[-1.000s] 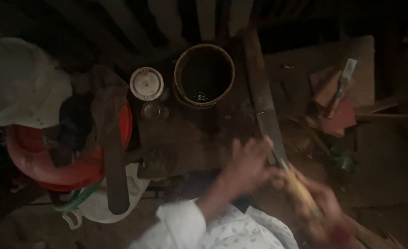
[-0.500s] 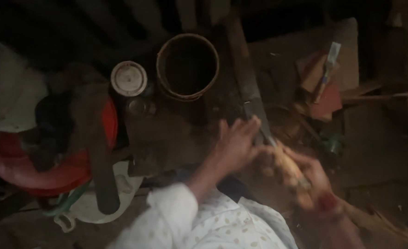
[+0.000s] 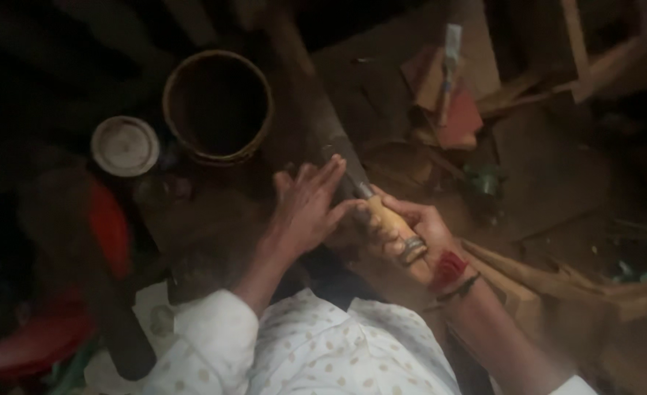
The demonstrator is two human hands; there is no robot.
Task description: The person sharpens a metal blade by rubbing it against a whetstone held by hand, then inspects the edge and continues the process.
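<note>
The blade (image 3: 341, 150) is smeared by blur, and its far end fades into the dark near the top edge, so its tip cannot be made out. The right hand (image 3: 418, 227) covers much of the wooden handle (image 3: 389, 227), and the left hand (image 3: 309, 201) hides where blade and handle meet. The red basin (image 3: 82, 292) runs off the left edge, and the inside of the bucket (image 3: 217, 106) is too dark to read.
</note>
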